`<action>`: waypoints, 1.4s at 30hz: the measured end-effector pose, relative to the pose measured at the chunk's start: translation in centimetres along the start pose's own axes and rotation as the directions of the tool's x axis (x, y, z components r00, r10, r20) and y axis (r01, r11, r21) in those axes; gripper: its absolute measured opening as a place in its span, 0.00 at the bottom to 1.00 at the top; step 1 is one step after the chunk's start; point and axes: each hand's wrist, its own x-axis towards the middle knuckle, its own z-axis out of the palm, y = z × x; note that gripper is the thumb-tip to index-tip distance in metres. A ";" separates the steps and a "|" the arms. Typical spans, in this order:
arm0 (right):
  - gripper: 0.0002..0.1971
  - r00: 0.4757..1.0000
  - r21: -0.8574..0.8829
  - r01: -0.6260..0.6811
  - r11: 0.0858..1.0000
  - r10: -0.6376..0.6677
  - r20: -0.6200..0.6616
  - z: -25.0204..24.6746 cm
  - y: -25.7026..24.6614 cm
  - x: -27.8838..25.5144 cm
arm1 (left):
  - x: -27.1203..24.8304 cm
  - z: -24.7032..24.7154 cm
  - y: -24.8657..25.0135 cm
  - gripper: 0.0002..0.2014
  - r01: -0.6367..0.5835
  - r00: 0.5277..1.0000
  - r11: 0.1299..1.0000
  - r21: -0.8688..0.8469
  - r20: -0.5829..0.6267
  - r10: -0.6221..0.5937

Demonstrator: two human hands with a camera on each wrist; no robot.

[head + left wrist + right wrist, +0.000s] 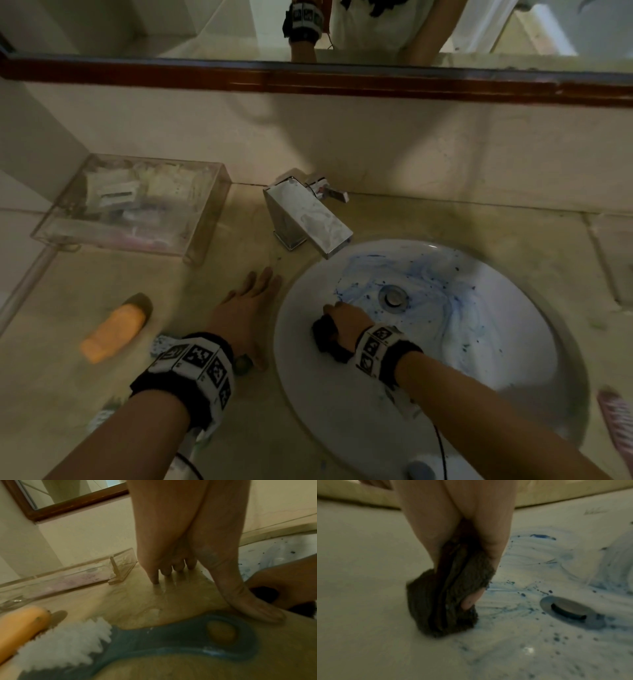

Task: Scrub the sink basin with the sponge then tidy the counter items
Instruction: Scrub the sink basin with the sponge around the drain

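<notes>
A white oval sink basin [507,349] smeared with blue cleaner [428,284] sits in the beige counter. My right hand [346,322] grips a dark sponge [327,337] and presses it on the basin's left slope, just left of the metal drain [394,296]. In the right wrist view the crumpled sponge [447,599] touches the white surface beside the drain [568,609]. My left hand [246,308] lies flat on the counter left of the basin, with straight fingers [164,563] on the stone. It holds nothing.
A chrome faucet [308,216] stands behind the basin. A clear plastic box [137,202] of small items sits at the back left. An orange bottle [114,330] lies on the counter; a blue-handled brush [154,638] lies under my left wrist. A pink object [616,421] lies at the right edge.
</notes>
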 end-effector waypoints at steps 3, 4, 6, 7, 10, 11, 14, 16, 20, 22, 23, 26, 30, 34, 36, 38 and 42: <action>0.15 0.977 0.106 0.151 0.983 -0.165 0.138 -0.2 0.0 -2.6 | 0.0 0.0 0.0 0.72 0.006 1.000 1.000 0.005 -0.005 -0.006; 0.13 0.951 0.142 0.195 0.970 -0.223 0.216 0.3 -0.2 -3.8 | -0.1 0.0 0.0 0.72 0.002 1.000 1.000 0.007 -0.007 -0.002; 0.16 0.898 0.191 0.240 0.952 -0.292 0.330 1.5 -0.6 -6.4 | -0.1 0.0 0.1 0.71 -0.004 1.000 1.000 0.001 -0.001 0.004; 0.17 0.891 0.212 0.235 0.949 -0.297 0.344 2.2 -0.7 -7.2 | -0.1 0.0 0.1 0.71 -0.007 1.000 1.000 -0.001 0.001 0.007; 0.19 0.920 0.202 0.196 0.960 -0.251 0.300 3.5 -0.7 -7.4 | -0.2 -0.1 0.0 0.72 -0.007 1.000 1.000 0.001 0.005 0.007; 0.18 0.936 0.177 0.184 0.967 -0.227 0.269 3.5 -0.7 -6.8 | -0.1 -0.1 0.0 0.72 -0.004 1.000 1.000 0.000 0.003 0.004; 0.16 0.980 0.101 0.114 0.988 -0.128 0.153 3.1 -0.3 -4.9 | -0.2 -0.2 0.3 0.71 0.005 1.000 1.000 -0.005 0.018 -0.005; 0.20 0.992 0.070 0.080 0.994 -0.086 0.090 2.9 -0.2 -4.0 | -0.2 -0.3 0.5 0.71 0.012 1.000 1.000 -0.004 0.026 -0.012; 0.25 0.999 0.062 0.012 0.998 -0.014 0.043 2.5 -0.1 -4.2 | -0.6 -0.9 0.9 0.70 0.028 0.997 0.999 0.024 0.069 -0.029; 0.19 0.999 0.183 -0.013 0.983 0.020 -0.035 1.7 0.2 -6.0 | -1.2 -1.3 1.7 0.64 0.030 0.997 0.999 0.020 0.065 -0.031; 0.16 0.995 0.248 -0.004 0.969 0.028 -0.092 0.8 0.5 -7.1 | -1.7 -1.5 2.3 0.56 0.019 0.999 1.000 -0.003 0.031 -0.019; 0.05 0.947 0.346 0.057 0.937 0.059 -0.314 -1.9 1.5 -11.0 | -3.5 -1.7 4.7 0.30 -0.070 0.995 0.946 -0.316 -0.088 0.044; 0.11 0.837 0.283 0.175 0.943 0.009 -0.547 -5.1 1.8 -15.0 | -5.0 -1.5 8.3 0.17 -0.129 0.992 0.711 -0.691 -0.081 0.101; 0.07 0.789 0.237 0.232 0.943 -0.041 -0.613 -6.4 1.7 -16.0 | -4.1 -2.2 11.8 0.15 -0.086 0.992 0.476 -0.875 -0.030 0.124; 0.08 0.770 0.267 0.242 0.933 -0.018 -0.637 -7.0 1.8 -15.9 | -3.3 -2.7 12.9 0.15 -0.050 0.998 0.410 -0.911 -0.025 0.065; 0.11 0.758 0.283 0.245 0.927 -0.001 -0.653 -7.5 2.0 -15.6 | -2.4 -2.9 13.7 0.12 -0.038 0.999 0.326 -0.944 -0.034 0.017; 0.16 0.795 0.300 0.243 0.922 -0.012 -0.607 -8.2 3.2 -14.9 | -0.5 -3.6 15.0 0.13 0.020 0.999 0.145 -0.989 0.015 -0.035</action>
